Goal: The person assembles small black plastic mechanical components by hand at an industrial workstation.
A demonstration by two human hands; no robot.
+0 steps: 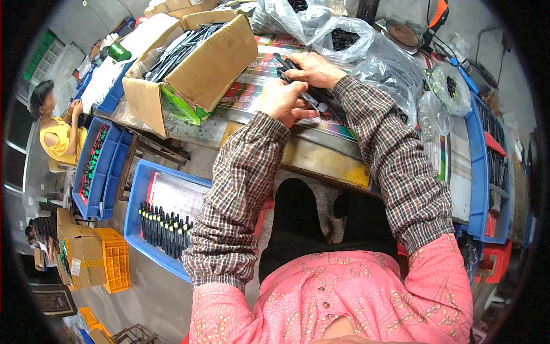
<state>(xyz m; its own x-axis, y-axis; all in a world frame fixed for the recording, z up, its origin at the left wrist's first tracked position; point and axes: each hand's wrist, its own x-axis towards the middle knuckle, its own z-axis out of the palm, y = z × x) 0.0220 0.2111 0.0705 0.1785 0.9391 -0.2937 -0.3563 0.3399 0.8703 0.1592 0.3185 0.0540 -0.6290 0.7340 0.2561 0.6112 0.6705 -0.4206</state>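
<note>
Over the bench, my left hand (281,102) and my right hand (316,70) work close together, both with curled fingers. Between them are slim black elongated parts (309,98), partly covered by the fingers; their exact kind does not show. My right hand grips the upper ends, and my left hand closes around the pieces just below. More black pieces lie under my right wrist. To the left of my hands, an open cardboard box (220,63) holds many long black pieces (183,51). Clear plastic bags (349,43) with small black parts stand beyond my right hand.
A blue bin (163,255) with rows of black tools (163,229) sits low left, below the bench edge (321,163). Another blue bin (478,166) stands at the right. A person in yellow (63,140) sits far left, near stacked blue trays (91,172).
</note>
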